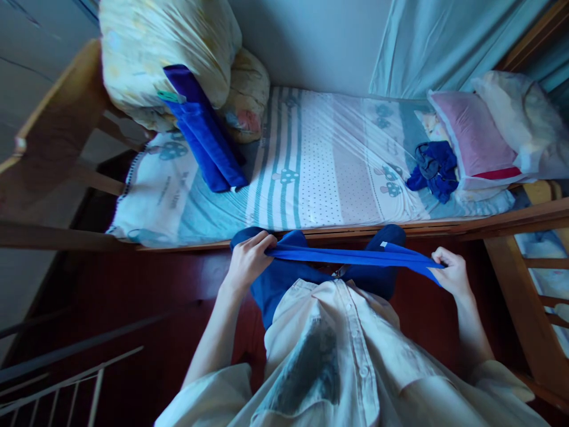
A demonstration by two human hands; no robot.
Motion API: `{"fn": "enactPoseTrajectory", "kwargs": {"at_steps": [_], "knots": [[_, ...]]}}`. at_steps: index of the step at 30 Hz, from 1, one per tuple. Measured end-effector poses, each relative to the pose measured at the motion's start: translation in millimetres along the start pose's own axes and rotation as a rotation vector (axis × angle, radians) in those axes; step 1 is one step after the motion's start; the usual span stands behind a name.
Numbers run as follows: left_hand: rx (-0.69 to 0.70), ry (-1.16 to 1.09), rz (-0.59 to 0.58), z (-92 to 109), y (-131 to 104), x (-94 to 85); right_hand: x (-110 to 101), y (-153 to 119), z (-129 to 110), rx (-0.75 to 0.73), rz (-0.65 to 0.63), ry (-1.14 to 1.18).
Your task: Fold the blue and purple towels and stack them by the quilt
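Note:
A long strip of blue cloth (347,256) is stretched nearly level in front of my body, above my lap, with a small white tag on its upper edge right of centre. My left hand (252,258) is closed on its left end. At the right end my right hand (451,271) grips the cloth, and a short corner hangs below the fingers. A folded blue bundle (208,142) lies on the left part of the bed, leaning against a large pale yellow bundle (171,53), with a small green item (171,96) on it.
The bed's patterned sheet (315,160) spreads ahead of me. Crumpled dark blue clothing (433,169) lies near a pink pillow (478,133) at the right. A wooden bed rail (520,219) runs along the near edge. A metal rack (75,385) stands at lower left.

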State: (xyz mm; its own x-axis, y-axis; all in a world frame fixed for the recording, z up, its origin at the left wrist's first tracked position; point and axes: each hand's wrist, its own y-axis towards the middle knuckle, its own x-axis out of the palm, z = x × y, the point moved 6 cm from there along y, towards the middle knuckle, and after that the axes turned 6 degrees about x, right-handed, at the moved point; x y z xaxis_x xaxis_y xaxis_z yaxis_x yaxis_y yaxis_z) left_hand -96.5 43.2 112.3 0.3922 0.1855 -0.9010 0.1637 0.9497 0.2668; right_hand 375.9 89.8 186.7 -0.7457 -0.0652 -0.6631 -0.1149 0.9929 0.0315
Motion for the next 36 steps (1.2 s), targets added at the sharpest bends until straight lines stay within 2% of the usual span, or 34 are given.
{"fn": "enactPoseTrajectory", "kwargs": {"at_steps": [4,9,11,16,19,22,28,30,33,36], "knots": [[0.030,-0.027,-0.032,-10,-19,-10.3,-13,-5,20,0.056,0.037,-0.092],[0.116,-0.037,0.014,-10,-43,-40.3,-3,-16,43,0.035,-0.116,-0.205],[0.109,-0.052,0.050,-13,-52,-56.9,-4,-19,56,0.052,-0.125,-0.226],[-0.097,-0.151,0.105,-28,-74,-92.2,-13,-27,89,0.122,-0.101,-0.184],[-0.243,-0.239,0.126,-31,-83,-106.3,-15,-30,98,0.123,-0.102,-0.186],[-0.360,-0.347,0.120,-30,-88,-115.7,-18,-31,101,0.120,-0.098,-0.197],[-0.507,-0.428,-0.012,-32,-101,-123.4,-36,-35,107,0.143,-0.122,-0.242],[-0.550,-0.391,0.034,-35,-106,-127.8,-45,-34,108,0.138,-0.116,-0.247],[-0.643,-0.290,0.178,-41,-108,-133.0,-58,-26,103,0.119,-0.079,-0.265],[-0.702,-0.229,0.294,-51,-94,-130.9,-72,-4,87,0.080,0.010,-0.333]]}}
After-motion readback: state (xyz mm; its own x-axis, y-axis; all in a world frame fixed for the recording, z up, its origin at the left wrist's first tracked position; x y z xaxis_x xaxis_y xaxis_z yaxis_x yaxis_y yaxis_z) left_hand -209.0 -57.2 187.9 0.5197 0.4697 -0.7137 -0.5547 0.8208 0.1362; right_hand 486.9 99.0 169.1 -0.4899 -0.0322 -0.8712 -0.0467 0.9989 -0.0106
